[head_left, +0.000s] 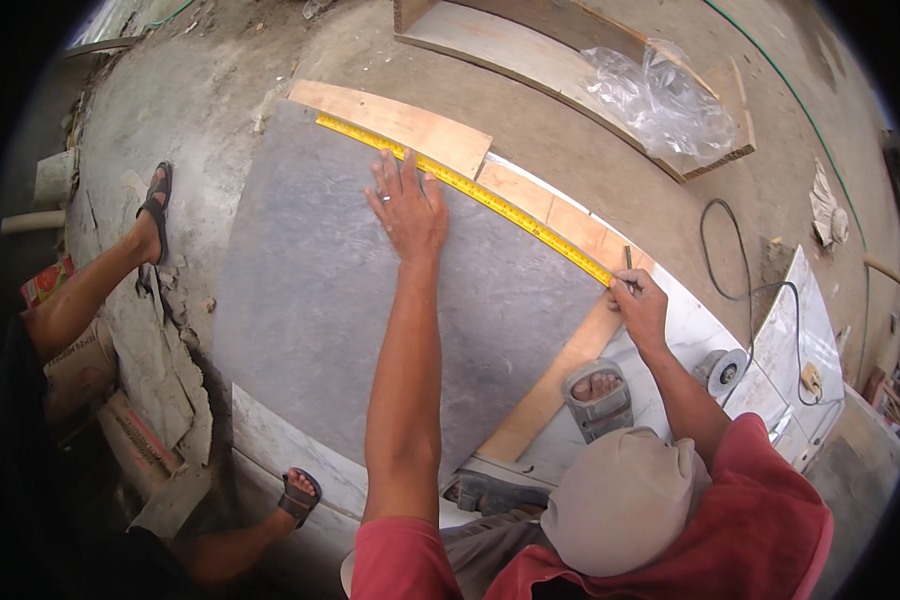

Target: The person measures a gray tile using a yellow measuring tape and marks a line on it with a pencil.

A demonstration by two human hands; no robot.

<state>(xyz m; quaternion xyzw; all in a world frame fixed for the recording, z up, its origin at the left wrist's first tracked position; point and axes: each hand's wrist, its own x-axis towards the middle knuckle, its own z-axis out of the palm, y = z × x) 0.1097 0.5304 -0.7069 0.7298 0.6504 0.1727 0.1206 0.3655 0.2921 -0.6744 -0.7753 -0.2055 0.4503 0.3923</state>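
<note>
A large grey slab [320, 260], which looks like a tile, lies flat in front of me. Along its far edge runs a straight yellow measuring tape [490, 203], slanting from far left to near right. My left hand [410, 205] lies flat with fingers spread, its palm on the slab and its fingertips at the tape. At the tape's right end, my right hand [640, 305] is closed around a thin dark pencil [627, 256] that points up. Its fingertips meet the tape's end and hide the lower part of the pencil.
Wooden boards [400, 118] lie beyond and under the slab. An angle grinder [722, 371] with its cord rests on white marbled tile at right. Clear plastic wrap [660, 100] sits in a wooden trough behind. Another person's sandalled feet [155, 215] are at left; a beige cap [625, 500] covers the lower right.
</note>
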